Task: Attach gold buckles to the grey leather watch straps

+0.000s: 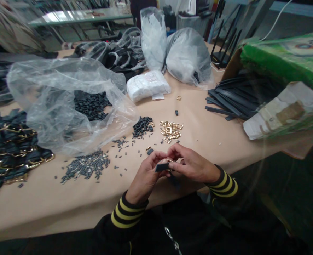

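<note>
Near the table's front edge, my left hand (pixel 143 177) is closed around a short dark strap (pixel 161 167). My right hand (pixel 193 164) meets it from the right, its fingers pinched on a gold buckle (pixel 169 160) at the strap; my fingers hide most of the buckle. A dark strip hangs below the hands. Just beyond them lies a pile of gold buckles (pixel 170 131). To its left sits a heap of black loops (pixel 143 126). One gold buckle with a dark strap piece (pixel 149 150) rests close to my left hand.
Small dark pieces (pixel 88 164) are scattered at left. A clear plastic bag (pixel 50 106) holds more black loops. Strap-and-buckle pieces (pixel 10 148) are heaped far left. Dark strips (pixel 230 95) spill from a green box (pixel 286 60) at right. White packages and bags (pixel 148 85) stand behind.
</note>
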{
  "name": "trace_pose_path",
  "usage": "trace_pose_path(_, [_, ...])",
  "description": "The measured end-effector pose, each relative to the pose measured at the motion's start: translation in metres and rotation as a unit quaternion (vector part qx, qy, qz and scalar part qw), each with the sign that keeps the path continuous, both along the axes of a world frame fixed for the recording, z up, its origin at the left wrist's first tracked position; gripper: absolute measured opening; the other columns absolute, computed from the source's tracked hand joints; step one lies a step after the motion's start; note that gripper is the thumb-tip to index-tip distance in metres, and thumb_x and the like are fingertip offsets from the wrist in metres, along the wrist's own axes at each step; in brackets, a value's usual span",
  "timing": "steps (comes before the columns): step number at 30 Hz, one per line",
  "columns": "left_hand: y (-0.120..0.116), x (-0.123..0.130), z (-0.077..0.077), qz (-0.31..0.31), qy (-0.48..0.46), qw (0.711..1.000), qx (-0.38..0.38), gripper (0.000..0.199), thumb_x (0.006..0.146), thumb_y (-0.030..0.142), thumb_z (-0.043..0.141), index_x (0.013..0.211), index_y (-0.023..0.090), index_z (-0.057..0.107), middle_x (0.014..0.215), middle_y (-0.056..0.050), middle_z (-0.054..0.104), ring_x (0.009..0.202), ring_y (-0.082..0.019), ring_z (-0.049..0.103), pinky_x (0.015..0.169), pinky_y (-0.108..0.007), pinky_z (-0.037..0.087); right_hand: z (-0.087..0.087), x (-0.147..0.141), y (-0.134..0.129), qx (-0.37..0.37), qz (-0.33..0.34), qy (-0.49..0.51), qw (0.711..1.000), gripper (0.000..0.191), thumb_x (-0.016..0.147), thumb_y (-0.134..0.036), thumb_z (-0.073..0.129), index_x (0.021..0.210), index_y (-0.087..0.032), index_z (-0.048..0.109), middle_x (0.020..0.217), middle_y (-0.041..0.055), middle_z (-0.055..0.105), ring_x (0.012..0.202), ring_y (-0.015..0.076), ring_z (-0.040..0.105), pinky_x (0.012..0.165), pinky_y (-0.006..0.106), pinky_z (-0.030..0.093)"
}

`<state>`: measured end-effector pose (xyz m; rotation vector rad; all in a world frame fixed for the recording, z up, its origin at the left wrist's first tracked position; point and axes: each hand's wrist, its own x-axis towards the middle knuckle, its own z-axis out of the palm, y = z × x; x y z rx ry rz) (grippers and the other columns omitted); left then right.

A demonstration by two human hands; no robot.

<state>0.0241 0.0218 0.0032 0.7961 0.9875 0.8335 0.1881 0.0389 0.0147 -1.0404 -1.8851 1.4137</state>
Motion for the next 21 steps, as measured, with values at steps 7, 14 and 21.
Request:
trace_pose_path(7, [-0.003,-0.010,-0.007,-0.081,-0.058,0.993,-0.059,0.017,0.076,0.028,0.061,0.076,0.013,0.053,0.058,0.001,0.054,0.051,-0.007,0.050,0.051,-0.018,0.043,0.000,0.000,-0.001,0.023,-0.016,-0.057,0.998,0.012,0.076,-0.017,0.055,0.085,-0.016,0.047,0.076,-0.0001,0.053,0.069,0.0112,0.051,0.061,0.023,0.041])
trace_pose_path(14, [-0.003,-0.009,-0.005,-0.057,-0.091,0.988,-0.110,0.024,0.065,0.027,0.070,0.068,0.013,0.051,0.052,0.004,0.045,0.043,-0.003,0.038,0.039,-0.013,0.032,-0.002,0.006,0.004,-0.081,0.034,-0.021,0.996,0.014,0.076,-0.024,0.058,0.084,-0.013,0.053,0.069,-0.0005,0.054,0.063,0.0102,0.051,0.059,0.023,0.043])
trace_pose_path(21, [-0.006,-0.013,-0.006,-0.062,-0.104,0.989,-0.090,0.030,0.064,0.030,0.072,0.070,0.016,0.047,0.051,0.006,0.044,0.040,-0.002,0.035,0.035,-0.013,0.033,-0.004,0.013,0.005,-0.094,0.113,-0.036,0.989,0.007,0.078,-0.019,0.053,0.079,-0.013,0.055,0.064,-0.0033,0.050,0.058,0.0076,0.045,0.054,0.019,0.037])
